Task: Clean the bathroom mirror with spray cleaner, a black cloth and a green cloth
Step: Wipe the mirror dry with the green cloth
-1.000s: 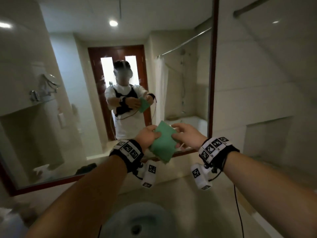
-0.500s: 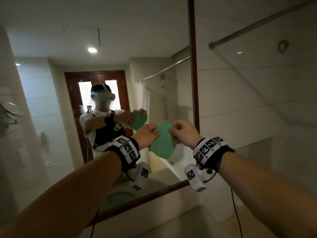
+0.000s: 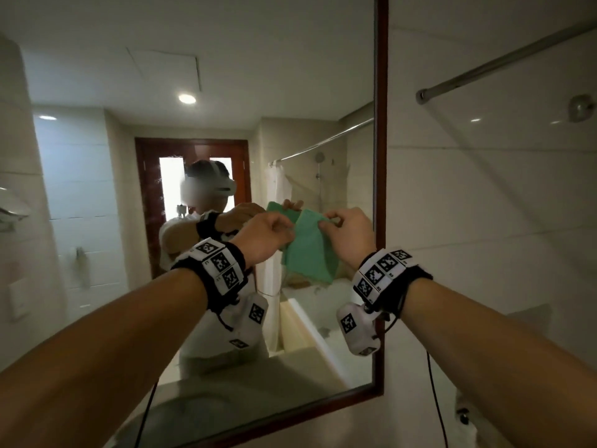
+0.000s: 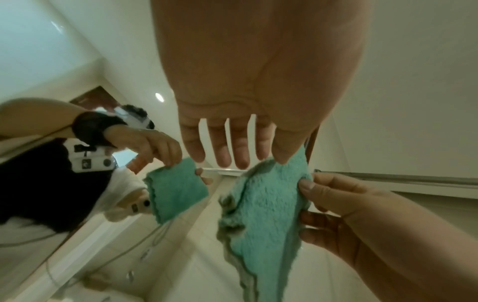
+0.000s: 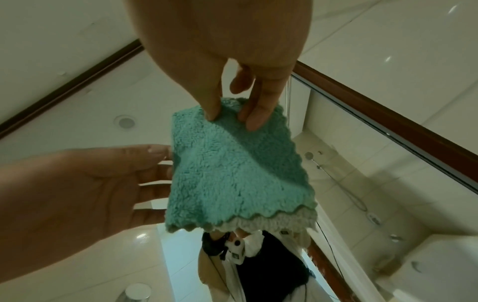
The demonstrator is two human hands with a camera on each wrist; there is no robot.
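Fingers (image 3: pixel 284 228) of your left hand (image 3: pixel 263 236) are curled and pinch the upper left edge of the green cloth (image 3: pixel 310 250), thumb against fingertips. Your right hand (image 3: pixel 350 232) pinches the cloth's upper right edge the same way, its thumb and first fingers clamped on the fabric. The cloth hangs between your two hands, folded, at about chest height, close in front of the mirror (image 3: pixel 226 92) but not clearly touching the glass. In the right wrist view, the cloth (image 5: pixel 232 169) looks fluffy, with a scalloped hem and a paler layer showing along its lower edge, and your left hand (image 5: pixel 85 190) holds its side with the thumb on top. In the left wrist view, your right hand (image 4: pixel 362 216) grips the cloth (image 4: pixel 266 214) from the right, thumb in front and fingers behind. The mirror has a dark wooden frame (image 3: pixel 381 189) and reflects you, both raised hands, the cloth, a wooden door and a shower rail. To the right of the mirror is a pale tiled wall (image 3: pixel 484 221) with a metal rail (image 3: pixel 504 64) crossing its upper part. Both wrists wear black bands carrying white blocks with square black-and-white markers.
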